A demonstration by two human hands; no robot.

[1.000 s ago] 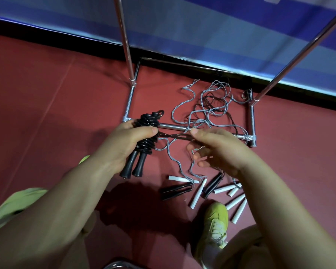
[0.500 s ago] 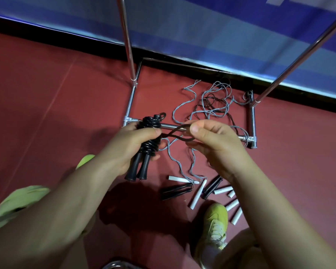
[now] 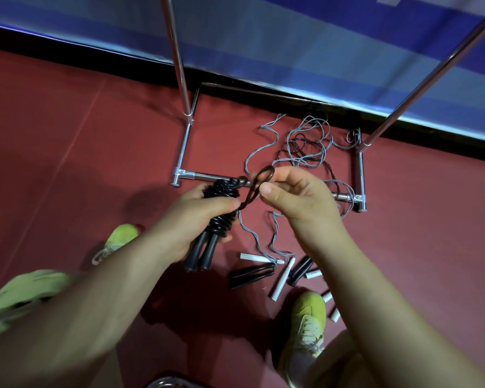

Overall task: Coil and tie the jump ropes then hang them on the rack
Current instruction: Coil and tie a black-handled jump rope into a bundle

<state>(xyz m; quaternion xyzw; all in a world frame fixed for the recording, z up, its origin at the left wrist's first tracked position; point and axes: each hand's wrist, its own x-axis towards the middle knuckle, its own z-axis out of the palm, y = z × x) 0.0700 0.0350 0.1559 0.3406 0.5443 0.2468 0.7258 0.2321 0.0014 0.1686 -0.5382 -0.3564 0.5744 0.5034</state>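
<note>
Left hand grips the black jump rope, fingers curled round the coiled bundle, its two black handles sticking out toward 7 o'clock. Thumb presses where the free tail leaves the coil. Right hand pinches the tail loop between thumb and forefinger, held up at 1 o'clock of the bundle. Small end loop sticks out at the top of the coil.

Step in hand, as I judge it: tying off. Coil looks done, knot not finished. To do it well: keep the left thumb clamped on the exit point so wraps don't slacken, feed the pinched loop through or over the top of the coil, pull snug toward the handles, leave a loop free for hanging. Rubbery cord probably springs back, so keep tension on throughout.

Rest of the job: grey ropes lie tangled on the red floor at 12 to 1 o'clock, across the rack base bar. White handles and spare black handles lie at 5 o'clock, near a yellow-green shoe. Nothing seen hanging on the rack uprights in view.
</note>
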